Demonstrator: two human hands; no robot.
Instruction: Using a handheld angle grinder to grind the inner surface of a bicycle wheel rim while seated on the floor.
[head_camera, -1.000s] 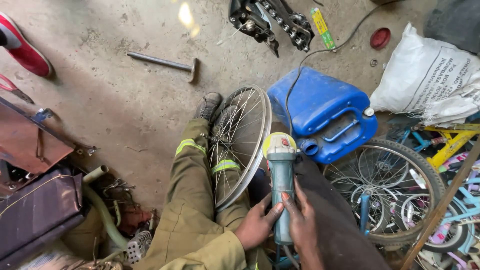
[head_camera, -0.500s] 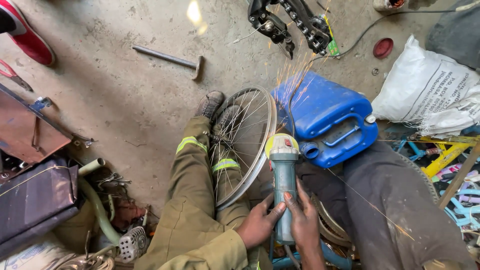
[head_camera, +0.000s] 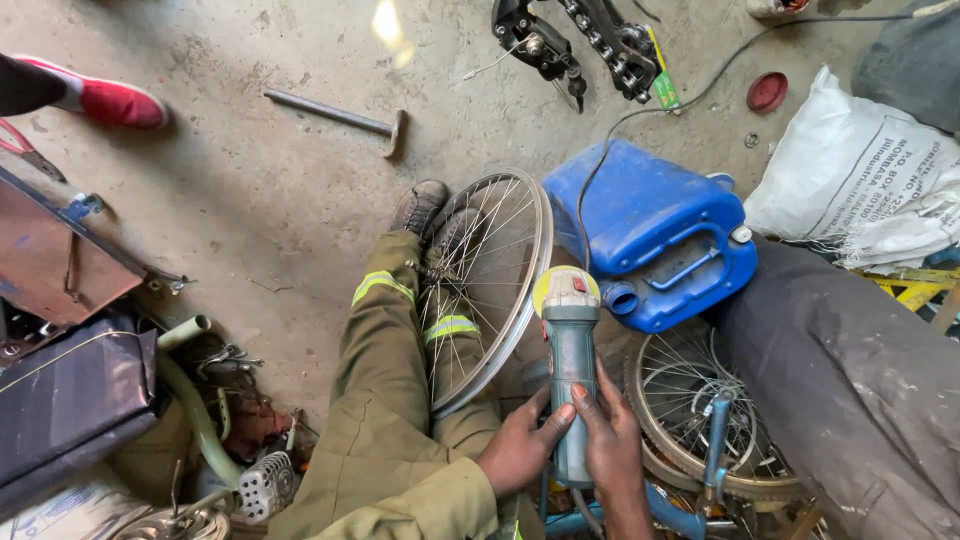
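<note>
Both my hands grip a grey-green angle grinder (head_camera: 571, 345) with a yellow-rimmed head, held upright in front of me. My left hand (head_camera: 518, 445) wraps its body from the left and my right hand (head_camera: 606, 430) from the right. A spoked bicycle wheel (head_camera: 490, 285) leans between my olive trouser legs (head_camera: 385, 400), its rim just left of the grinder head. A second wheel (head_camera: 700, 420) with a blue fork lies to the right of my hands.
A blue jerrycan (head_camera: 655, 230) lies on its side behind the grinder, with a cable over it. A hammer (head_camera: 340, 118), a black chain part (head_camera: 580, 40), a white sack (head_camera: 865, 185), another person's red shoe (head_camera: 100, 98) and grey-clad leg (head_camera: 860, 390), and bags with scrap at left surround me.
Sparks seen half a second ago are gone. The view has shifted, and the second wheel at right shows again beside the grey-clad leg. My hands keep the same grip.
</note>
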